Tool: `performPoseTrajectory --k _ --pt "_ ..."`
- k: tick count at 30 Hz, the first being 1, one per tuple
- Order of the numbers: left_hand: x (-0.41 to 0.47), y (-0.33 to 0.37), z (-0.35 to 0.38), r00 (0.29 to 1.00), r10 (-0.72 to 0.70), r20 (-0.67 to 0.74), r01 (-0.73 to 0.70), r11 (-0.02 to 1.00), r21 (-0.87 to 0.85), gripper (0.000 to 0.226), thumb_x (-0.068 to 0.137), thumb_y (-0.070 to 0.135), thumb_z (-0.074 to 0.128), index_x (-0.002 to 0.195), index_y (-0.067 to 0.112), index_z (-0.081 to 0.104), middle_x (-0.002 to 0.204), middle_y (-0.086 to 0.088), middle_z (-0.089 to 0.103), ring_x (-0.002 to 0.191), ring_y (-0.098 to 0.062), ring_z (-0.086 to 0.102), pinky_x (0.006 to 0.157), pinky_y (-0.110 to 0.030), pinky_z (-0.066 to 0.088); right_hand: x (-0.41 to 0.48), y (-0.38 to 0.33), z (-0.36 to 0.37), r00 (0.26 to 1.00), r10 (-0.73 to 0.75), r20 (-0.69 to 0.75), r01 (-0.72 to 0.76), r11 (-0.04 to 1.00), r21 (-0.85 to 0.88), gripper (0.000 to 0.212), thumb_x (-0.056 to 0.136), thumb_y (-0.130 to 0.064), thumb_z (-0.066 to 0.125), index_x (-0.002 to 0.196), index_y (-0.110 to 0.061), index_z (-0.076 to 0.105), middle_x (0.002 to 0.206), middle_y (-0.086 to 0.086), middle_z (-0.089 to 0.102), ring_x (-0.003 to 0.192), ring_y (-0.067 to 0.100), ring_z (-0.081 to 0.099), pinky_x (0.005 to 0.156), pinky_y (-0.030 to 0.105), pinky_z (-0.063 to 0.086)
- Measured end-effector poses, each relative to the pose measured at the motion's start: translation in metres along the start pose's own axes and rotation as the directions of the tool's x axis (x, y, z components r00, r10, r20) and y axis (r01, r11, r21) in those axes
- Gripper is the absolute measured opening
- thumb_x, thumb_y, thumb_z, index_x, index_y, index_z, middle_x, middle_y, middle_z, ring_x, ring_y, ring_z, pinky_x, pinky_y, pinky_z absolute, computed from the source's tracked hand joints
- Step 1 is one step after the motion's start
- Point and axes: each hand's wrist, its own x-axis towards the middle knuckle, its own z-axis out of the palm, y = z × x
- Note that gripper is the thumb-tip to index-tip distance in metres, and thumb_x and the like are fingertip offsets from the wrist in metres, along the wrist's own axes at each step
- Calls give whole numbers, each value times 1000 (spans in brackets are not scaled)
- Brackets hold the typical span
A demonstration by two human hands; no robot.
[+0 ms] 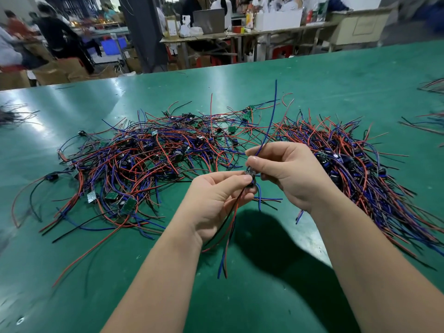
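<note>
**Straightening one wired module above the bench**

Both hands meet over the near middle of the green bench (336, 75), raised clear of it. Between them sits a small dark module (251, 176), too small to name more closely. The left hand (213, 200) pinches it between thumb and forefinger, and its red, black and blue leads (230, 227) hang down past the wrist. The right hand (290, 171) pinches a single blue wire (270, 126) just above the module; that wire stands up and away from the person.

To do this step well, I judge, the left-hand pinch should stay on the module body so the joints take no pull. The right fingers can then slide along the blue wire rather than tug it, and the hanging leads are best kept off the heap so they do not snag.

To the left lies a tangled heap (144, 155) of the same wired pieces, with small green circuit boards (128, 205) at its near edge. On the right, a combed bundle (355, 164) lies roughly aligned.

Beyond the bench is a busy workshop with cardboard boxes (69, 68), a laptop (208, 20) on a far table and people at work.
</note>
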Motion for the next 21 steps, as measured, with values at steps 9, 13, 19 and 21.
performPoseTrajectory --k 9,13,19,21 --pt "-9 -4 0 962 -159 222 86 948 305 27 77 -9 67 59 10 72 67 -10 69 56 -17 67 56 -22 55 9 -5 -27 938 28 -344 18 992 129 14 78 9 67 78 -6 67 56 -1 66 54 11 64 52 18 50" --pt "-11 -2 -4 959 -176 223 78 918 388 24 75 -8 70 62 13 67 68 -10 69 58 -19 69 54 -22 54 8 -4 -26 930 -17 -366 63 991 114 14 78 9 68 77 -4 65 58 0 66 53 14 65 50 19 51" --pt "-12 3 -11 921 -261 288 106 883 458 23 79 -7 69 96 6 61 67 -6 69 61 -17 68 59 -25 56 7 -3 -22 929 -79 -362 104 993 49 6 85 0 66 89 -2 62 60 4 65 50 20 67 44 21 49" --pt "-13 4 -11 909 -283 307 111 873 475 31 78 -6 69 104 7 59 66 -4 68 62 -17 68 60 -25 55 7 -3 -22 930 -91 -357 108 994 28 4 86 -3 65 89 -4 62 57 1 65 49 21 67 42 21 48"
